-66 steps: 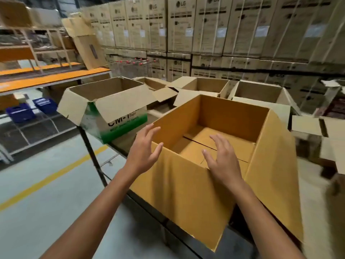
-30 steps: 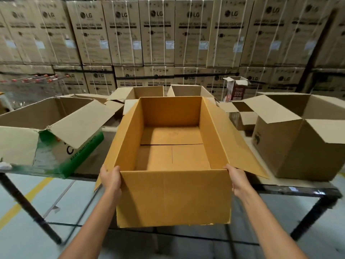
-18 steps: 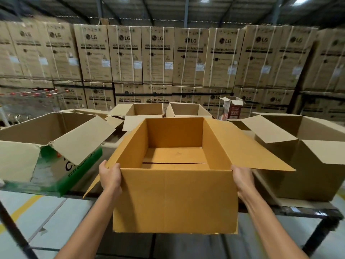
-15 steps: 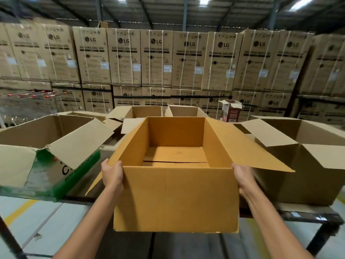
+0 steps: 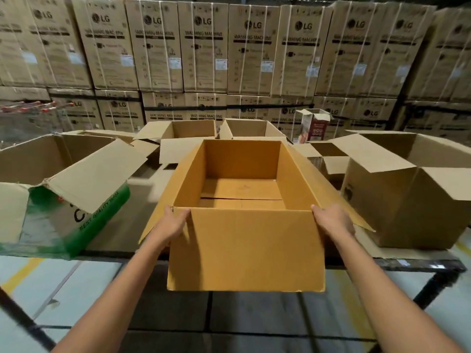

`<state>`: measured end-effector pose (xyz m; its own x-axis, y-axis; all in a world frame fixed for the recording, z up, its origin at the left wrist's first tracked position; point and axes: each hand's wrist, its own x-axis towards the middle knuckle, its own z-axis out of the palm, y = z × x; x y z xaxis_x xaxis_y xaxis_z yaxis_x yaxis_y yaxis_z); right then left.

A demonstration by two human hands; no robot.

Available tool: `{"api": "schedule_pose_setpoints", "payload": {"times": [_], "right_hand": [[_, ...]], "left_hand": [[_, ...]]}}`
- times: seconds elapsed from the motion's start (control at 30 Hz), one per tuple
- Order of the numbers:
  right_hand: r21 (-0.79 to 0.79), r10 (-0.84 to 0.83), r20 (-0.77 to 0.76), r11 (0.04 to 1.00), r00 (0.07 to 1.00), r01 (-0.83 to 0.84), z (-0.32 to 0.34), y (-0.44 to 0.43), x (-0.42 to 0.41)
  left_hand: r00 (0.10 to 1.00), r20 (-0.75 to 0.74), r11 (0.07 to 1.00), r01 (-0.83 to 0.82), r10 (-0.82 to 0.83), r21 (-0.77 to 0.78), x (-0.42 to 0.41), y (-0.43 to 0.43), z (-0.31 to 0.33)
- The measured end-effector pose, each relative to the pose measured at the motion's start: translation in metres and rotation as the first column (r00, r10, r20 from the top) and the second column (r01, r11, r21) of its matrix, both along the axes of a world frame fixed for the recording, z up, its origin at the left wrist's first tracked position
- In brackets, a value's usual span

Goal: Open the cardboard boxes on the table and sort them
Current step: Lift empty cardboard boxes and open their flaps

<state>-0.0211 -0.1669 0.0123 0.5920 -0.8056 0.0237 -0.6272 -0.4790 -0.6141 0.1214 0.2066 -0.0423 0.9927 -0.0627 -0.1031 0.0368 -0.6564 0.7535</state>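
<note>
Open yellow-brown box (image 5: 244,250) at the near edge of the surface (image 5: 420,262), held by a person at its two near corners. The left hand (image 5: 173,222) grips the left corner, thumb lying on the front panel, the other fingers hidden round the side wall. The right hand (image 5: 334,221) clasps the right corner in the same way, its fingers out of sight behind the side wall. The box's top is open, the long side flaps splay outward, and the floor flaps meet at a seam inside. The front panel projects past the surface's edge; whether the base rests on the surface cannot be told. To its left stands a green-printed box (image 5: 84,200), to its right a large plain box (image 5: 407,200), both open. Behind, two smaller open boxes (image 5: 191,131) sit side by side before a wall of stacked washing-machine cartons (image 5: 204,47).
</note>
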Motion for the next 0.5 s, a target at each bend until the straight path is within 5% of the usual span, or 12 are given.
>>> {"api": "schedule_pose_setpoints", "payload": {"times": [0.07, 0.13, 0.2, 0.27, 0.33, 0.5], "right_hand": [[-0.266, -0.004, -0.097, 0.964, 0.995, -0.022, 0.019, 0.005, -0.004], [-0.38, 0.054, -0.107, 0.921, 0.993, -0.091, 0.042, 0.015, -0.004], [-0.385, 0.26, -0.187, 0.868, 0.947, -0.314, 0.052, 0.027, 0.005], [-0.253, 0.502, -0.348, 0.763, 0.792, -0.595, 0.043, 0.048, 0.017], [-0.213, 0.559, -0.489, 0.668, 0.67, -0.713, 0.011, 0.066, 0.028], [-0.434, 0.445, -0.474, 0.633, 0.76, -0.642, -0.025, 0.076, 0.032]], "left_hand": [[0.997, 0.065, 0.891, 0.003, -0.037, 0.454, -0.008, 0.003, 0.015], [0.955, 0.286, 0.711, -0.152, -0.073, 0.687, -0.017, -0.002, 0.048], [0.884, 0.391, 0.684, -0.119, -0.258, 0.72, -0.019, -0.014, 0.077], [0.832, 0.292, 0.679, 0.131, -0.471, 0.722, -0.01, -0.035, 0.085], [0.799, 0.161, 0.627, 0.31, -0.579, 0.715, -0.01, -0.064, 0.064], [0.781, 0.375, 0.639, 0.041, -0.5, 0.768, -0.022, -0.089, 0.007]]}}
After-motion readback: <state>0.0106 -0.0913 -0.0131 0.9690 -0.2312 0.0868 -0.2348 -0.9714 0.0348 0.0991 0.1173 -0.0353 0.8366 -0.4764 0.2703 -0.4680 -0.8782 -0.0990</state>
